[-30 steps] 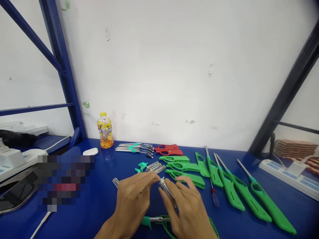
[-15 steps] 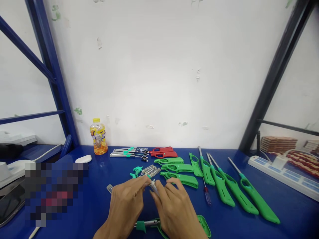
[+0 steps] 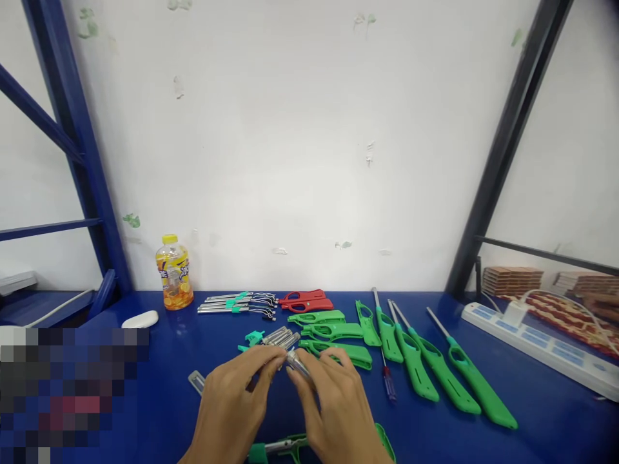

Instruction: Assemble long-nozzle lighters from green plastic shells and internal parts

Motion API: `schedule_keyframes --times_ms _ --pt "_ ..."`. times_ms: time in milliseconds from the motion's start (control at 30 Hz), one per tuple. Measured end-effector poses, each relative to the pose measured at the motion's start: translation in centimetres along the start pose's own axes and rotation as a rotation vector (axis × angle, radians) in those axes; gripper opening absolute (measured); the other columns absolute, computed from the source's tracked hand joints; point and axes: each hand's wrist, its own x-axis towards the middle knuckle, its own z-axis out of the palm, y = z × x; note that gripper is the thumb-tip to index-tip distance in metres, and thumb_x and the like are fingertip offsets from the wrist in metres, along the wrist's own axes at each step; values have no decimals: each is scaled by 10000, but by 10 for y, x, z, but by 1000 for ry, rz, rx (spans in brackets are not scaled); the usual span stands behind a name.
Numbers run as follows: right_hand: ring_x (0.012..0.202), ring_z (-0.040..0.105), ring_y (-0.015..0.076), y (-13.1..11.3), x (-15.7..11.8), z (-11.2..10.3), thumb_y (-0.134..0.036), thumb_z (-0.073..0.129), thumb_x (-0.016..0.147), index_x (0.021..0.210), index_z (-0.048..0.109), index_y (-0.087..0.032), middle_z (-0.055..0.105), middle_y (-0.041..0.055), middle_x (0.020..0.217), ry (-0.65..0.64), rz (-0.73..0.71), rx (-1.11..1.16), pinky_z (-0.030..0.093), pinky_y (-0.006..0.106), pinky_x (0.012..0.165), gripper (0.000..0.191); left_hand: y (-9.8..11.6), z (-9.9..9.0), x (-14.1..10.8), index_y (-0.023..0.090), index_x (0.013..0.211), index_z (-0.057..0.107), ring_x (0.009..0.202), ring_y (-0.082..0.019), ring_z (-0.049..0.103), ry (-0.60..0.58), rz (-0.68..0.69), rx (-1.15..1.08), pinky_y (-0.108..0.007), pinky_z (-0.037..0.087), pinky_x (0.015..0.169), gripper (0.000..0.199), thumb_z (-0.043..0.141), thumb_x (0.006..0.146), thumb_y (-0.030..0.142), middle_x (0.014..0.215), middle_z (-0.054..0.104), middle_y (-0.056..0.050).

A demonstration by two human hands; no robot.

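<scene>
My right hand (image 3: 333, 403) curled round slim clear tube (image 3: 298, 366); left hand (image 3: 235, 396) bunched at its tip, can't tell whether gripping; looped green plastic shells (image 3: 349, 354) beyond.

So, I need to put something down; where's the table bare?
Right, between the rightmost green lighter and white power strip; also left, between the white case and silvery strip. Crowded: beyond the right hand, around green shells.

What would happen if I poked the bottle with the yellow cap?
The bottle would probably wobble or tip if poked near its yellow cap, since it stands tall and upright. It may be light, as the orange drink shows mostly near the bottom. If it fell, it might roll, because its sides look round.
</scene>
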Motion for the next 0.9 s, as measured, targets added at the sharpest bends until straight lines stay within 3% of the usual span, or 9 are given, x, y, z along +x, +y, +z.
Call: schedule_keyframes --times_ms 233,433,600,800,900 --pt "756 732 220 7 -3 -1 -165 514 1085 1279 631 -202 801 69 948 -48 -34 60 544 375 803 230 14 -3 2 246 927 769 622 -123 744 -20 -54 -99 -164 576 537 224 583 1015 157 863 803 12" --pt "716 732 207 4 -4 -1 -164 528 1073 1239 659 -210 751 20 797 -30 -25 100 549 350 783 216 14 -2 3 246 927 740 621 -97 740 -3 -123 -145 -129 550 533 164 621 1012 171 844 780 38" --pt "731 744 210 5 -7 -1 -162 533 1067 1244 662 -202 793 43 886 0 -3 56 565 357 796 222 14 -2 4 251 916 731 624 -94 743 -12 -144 -146 -135 518 503 149 632 1015 200 848 777 50" --pt "705 737 210 5 -8 -1 -206 545 1074 1238 676 -218 818 51 946 28 42 71 549 326 666 210 14 -2 3 255 914 734 580 -106 739 -27 -151 -141 -155 473 434 149 636 1017 209 822 779 48" --pt "715 740 211 5 -9 -1 -204 550 1073 1242 679 -214 817 52 953 13 38 79 554 323 686 213 12 -2 3 250 926 727 615 -113 748 -31 -142 -142 -159 493 460 171 606 1037 203 858 780 32"
